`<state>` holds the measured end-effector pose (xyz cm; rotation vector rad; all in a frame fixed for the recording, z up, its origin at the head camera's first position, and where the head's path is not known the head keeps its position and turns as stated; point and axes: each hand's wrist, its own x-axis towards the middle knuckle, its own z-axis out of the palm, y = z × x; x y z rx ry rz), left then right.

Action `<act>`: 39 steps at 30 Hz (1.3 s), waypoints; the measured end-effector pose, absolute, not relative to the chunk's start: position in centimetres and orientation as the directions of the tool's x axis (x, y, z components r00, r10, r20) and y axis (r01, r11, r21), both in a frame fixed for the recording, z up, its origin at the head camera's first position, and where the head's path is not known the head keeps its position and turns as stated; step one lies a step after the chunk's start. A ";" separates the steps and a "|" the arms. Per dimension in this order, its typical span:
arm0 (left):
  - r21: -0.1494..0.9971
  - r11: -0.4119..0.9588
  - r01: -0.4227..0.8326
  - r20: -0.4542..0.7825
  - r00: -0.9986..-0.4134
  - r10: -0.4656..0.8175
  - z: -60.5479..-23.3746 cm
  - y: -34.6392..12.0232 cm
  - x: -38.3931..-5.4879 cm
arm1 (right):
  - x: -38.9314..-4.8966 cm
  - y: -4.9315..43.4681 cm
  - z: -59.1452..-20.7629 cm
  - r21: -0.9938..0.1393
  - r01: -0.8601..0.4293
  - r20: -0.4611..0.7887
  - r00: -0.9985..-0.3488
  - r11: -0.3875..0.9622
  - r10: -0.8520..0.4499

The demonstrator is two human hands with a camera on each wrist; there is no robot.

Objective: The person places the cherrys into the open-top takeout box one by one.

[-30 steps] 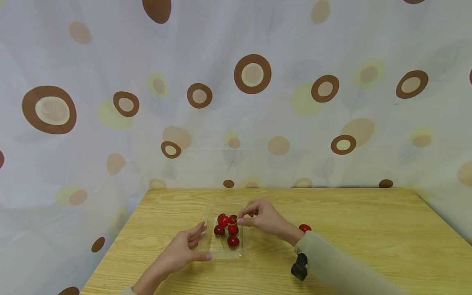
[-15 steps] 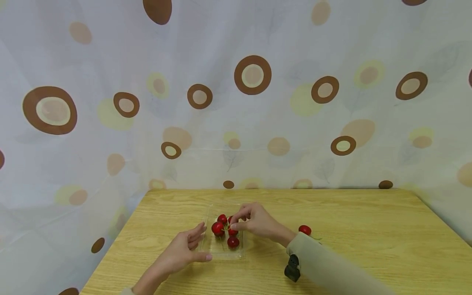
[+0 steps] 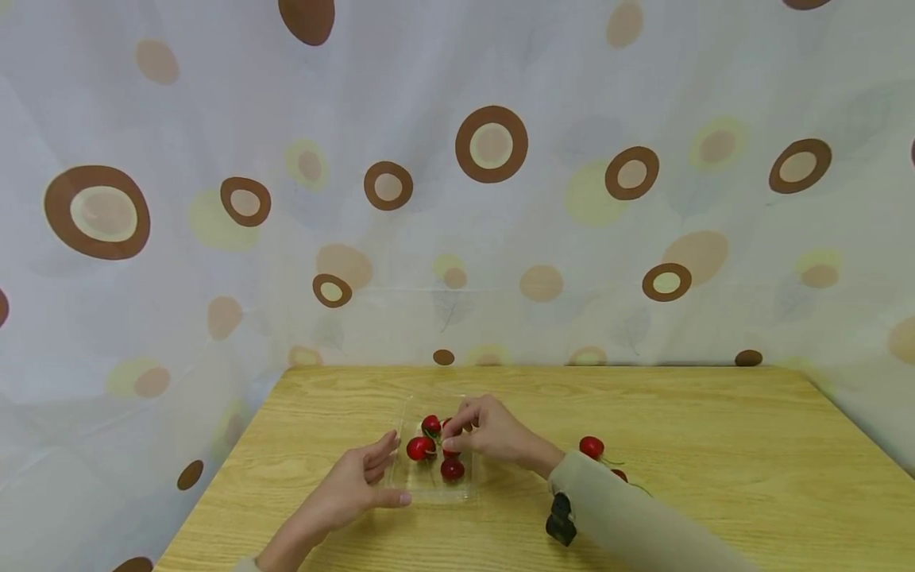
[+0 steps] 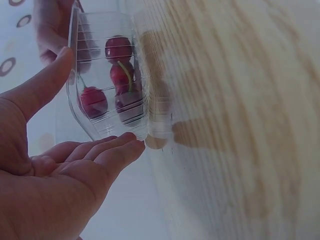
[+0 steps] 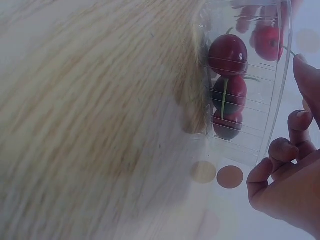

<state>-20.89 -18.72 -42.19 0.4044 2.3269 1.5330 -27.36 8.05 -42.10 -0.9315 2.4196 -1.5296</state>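
Note:
A clear plastic box [image 3: 432, 494] holding several red cherries [image 4: 118, 49] lies on the table. My left hand [image 3: 350, 483] is at its left side, fingers fairly straight and thumb near the front rim; the left wrist view has the fingertips against the wall or very close. Over the box's right side, my right hand [image 3: 489, 430] pinches a green stem between thumb and index finger. From that stem a cherry [image 5: 269, 42] hangs inside the box, toward its left. Whether it touches the bottom is unclear. My right fingers hide part of the cherries at the back right.
On the wooden table [image 3: 700, 429], right of the box, lies a stemmed cherry [image 3: 591, 447]. Another cherry [image 3: 619, 475] is partly hidden by my right sleeve [image 3: 636, 516]. A patterned curtain [image 3: 543, 214] hangs behind the table and along its sides.
My right hand has moved left and slightly toward me, lowering the stemmed cherry farther into the box. Its sleeve now uncovers more of the cherries at right. My left hand stays put.

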 end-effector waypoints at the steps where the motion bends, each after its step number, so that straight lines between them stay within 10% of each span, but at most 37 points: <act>1: 0.921 0.385 0.058 -0.113 -0.907 0.406 -42.2 -18.7 -20.9 | -27.4 8.0 -42.1 -0.853 -0.429 0.205 -0.800 0.298 -0.564; 25: 0.911 0.409 0.058 -0.119 -0.911 0.395 -42.1 -18.5 -20.9 | -27.1 8.0 -42.3 -0.670 -0.511 0.243 -0.836 0.538 -0.492; 39: 0.917 0.396 0.042 -0.130 -0.908 0.399 -42.0 -18.6 -20.8 | -25.2 17.4 -39.4 -0.673 -0.509 0.303 -0.851 0.537 -0.428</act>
